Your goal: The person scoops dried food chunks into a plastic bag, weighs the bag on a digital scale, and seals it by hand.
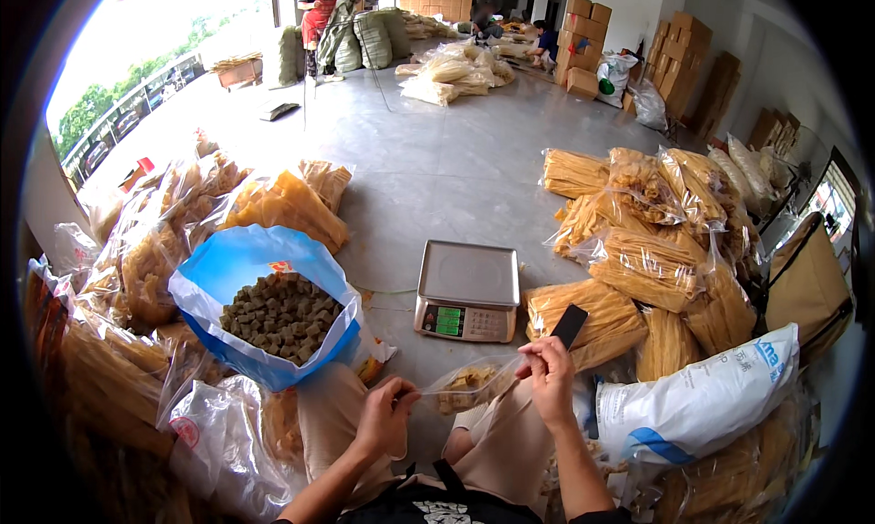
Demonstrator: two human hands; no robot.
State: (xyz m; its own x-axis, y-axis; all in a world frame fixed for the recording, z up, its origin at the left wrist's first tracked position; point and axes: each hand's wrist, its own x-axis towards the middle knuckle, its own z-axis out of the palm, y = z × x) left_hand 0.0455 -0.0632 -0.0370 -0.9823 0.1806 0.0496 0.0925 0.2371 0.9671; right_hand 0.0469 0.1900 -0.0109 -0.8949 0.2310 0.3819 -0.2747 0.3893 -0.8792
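Observation:
Between my two hands hangs a clear plastic bag (465, 387) with yellowish dried pieces in its lower part. My left hand (385, 416) is closed on one end of the bag's edge. At the other end, my right hand (549, 378) pinches the plastic. A dark flat object like a phone (570, 324) shows just beyond the right fingers; whether they touch it, I cannot tell. Past the bag, a digital scale (468, 287) with a bare metal pan and lit green displays sits on the floor. Left of it stands an open blue-and-white sack (264, 246) holding brownish-green cubes (283, 316).
Bagged bundles of yellow dried strips (643, 269) are heaped on the right, above a white sack (702, 396). More plastic bags (150, 260) are piled on the left. Farther off are green sacks (372, 39), cardboard boxes (581, 43), loose bundles (451, 71) and several people.

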